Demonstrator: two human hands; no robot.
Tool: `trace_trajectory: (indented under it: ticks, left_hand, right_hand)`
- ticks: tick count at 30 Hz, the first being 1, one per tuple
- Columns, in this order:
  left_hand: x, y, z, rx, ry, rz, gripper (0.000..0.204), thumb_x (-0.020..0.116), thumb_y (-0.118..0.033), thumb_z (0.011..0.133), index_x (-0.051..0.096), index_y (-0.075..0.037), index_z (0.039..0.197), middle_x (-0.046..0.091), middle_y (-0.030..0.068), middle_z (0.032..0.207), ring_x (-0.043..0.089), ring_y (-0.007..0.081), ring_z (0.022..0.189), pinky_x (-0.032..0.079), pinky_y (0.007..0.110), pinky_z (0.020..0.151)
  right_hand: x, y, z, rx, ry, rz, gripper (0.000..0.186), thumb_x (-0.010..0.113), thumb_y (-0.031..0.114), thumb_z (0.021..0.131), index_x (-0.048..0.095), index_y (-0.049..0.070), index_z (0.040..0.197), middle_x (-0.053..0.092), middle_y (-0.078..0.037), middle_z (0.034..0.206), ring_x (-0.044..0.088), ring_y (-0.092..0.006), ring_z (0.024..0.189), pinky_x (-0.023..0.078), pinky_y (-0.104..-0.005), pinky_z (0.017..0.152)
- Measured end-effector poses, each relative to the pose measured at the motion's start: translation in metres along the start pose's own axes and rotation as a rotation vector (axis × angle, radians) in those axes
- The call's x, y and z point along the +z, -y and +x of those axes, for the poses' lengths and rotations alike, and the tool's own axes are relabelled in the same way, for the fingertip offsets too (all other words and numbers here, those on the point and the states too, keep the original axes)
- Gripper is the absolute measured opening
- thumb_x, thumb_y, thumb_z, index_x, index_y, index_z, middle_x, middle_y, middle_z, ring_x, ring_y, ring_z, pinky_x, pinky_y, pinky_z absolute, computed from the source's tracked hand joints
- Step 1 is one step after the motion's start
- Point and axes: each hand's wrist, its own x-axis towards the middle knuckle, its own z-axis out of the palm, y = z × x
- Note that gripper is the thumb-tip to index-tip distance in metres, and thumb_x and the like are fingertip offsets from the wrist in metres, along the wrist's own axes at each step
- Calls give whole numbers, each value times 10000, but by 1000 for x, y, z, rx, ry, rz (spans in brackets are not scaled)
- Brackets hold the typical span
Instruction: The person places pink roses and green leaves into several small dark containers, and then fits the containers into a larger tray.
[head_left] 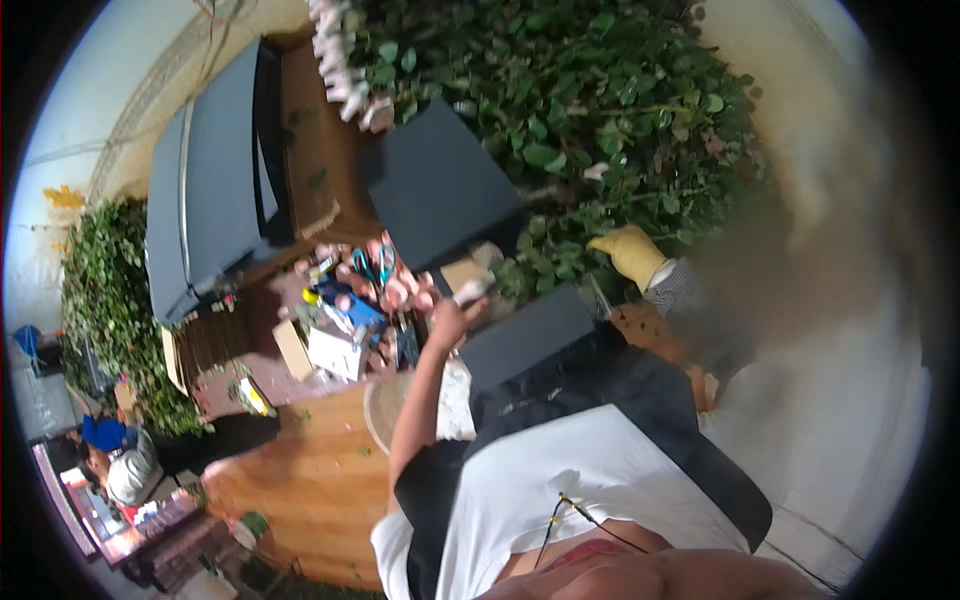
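Observation:
My left hand (455, 320) is bare, its fingers closing around something small and pale pinkish-white (470, 292), too blurred to name for sure. Just beyond it lies a piece of tan cardboard (462, 272). On my right hand (632, 257) is a yellow glove, with a checked sleeve behind it. Its fingers are bunched together and point left at the leafy stems (550, 250); what they hold, if anything, is hidden. Between me and the hands stands a dark grey box-like block (530, 338), and a second dark grey block (440, 185) is farther off.
A large heap of leafy cut stems (580, 90) fills the far side, with pale pink flower heads (345, 75) along its left. Teal-handled scissors (375, 265), pink rolls (402, 290) and papers clutter the table. A dark slanted panel (215, 170) stands left. Another person (130, 465) works far left.

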Motion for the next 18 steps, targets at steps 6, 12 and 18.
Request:
trace_trajectory:
  ticks: [6,12,18]
  left_hand:
    - [-7,-39,-27,87,122,-228,466,741,-70,857,592,46,1283,681,82,1169,632,149,1061,477,298,972]
    - [-10,-17,-32,-45,-13,-409,331,666,-175,937,665,7,1213,706,64,1120,616,124,1032,477,272,933]
    - [3,-24,-22,156,-10,-199,347,644,-222,979,639,6,1242,696,60,1117,613,118,1001,480,267,897]
  right_hand:
    - [-23,27,-6,145,28,-39,440,592,-2,832,658,179,1228,697,-113,1130,676,-296,987,547,-379,864]
    - [-49,47,2,71,-247,157,431,555,-46,795,703,158,1145,700,-121,1121,654,-308,1038,512,-395,936]
    - [6,38,21,232,148,-31,490,656,34,832,622,176,1300,624,-117,1310,615,-249,1166,494,-335,1007]
